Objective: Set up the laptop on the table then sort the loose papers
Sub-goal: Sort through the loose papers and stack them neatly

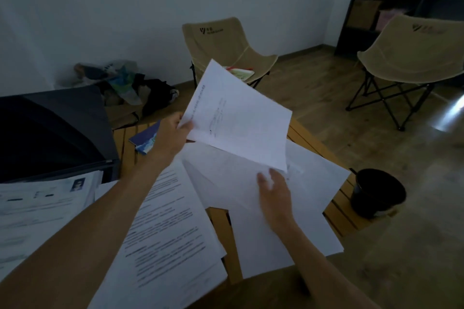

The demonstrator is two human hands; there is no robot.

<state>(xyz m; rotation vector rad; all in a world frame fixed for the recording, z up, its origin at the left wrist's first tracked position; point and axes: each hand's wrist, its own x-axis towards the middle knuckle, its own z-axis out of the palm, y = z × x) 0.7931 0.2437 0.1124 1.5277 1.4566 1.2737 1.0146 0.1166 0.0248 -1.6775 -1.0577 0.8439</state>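
Over on the far left sits the laptop, lid up on the bench, so by the look of it the setting-up half is done. In front of it a printed form with a small photo overlaps its lower edge; the text is too blurred to read. Next along, a dense typed page lies under the left forearm, lines visible but not legible. Behind it a blue booklet rests on the slats.

Now the left hand: fingers pinching the near left edge of a raised sheet, thumb on top, lifting it clear of the pile. Faint print runs along that sheet, unreadable here.

The right hand lies flat on the loose blank sheets, fingers together and extended, pinning them rather than gripping. Motion blur softens it.

Sorting looks barely begun: papers fan out overlapping across the bench, no tidy stacks showing.

Further right, a black bin stands on the floor beside the bench. The two tan folding chairs carry a dark logo with small lettering, too tiny to make out.
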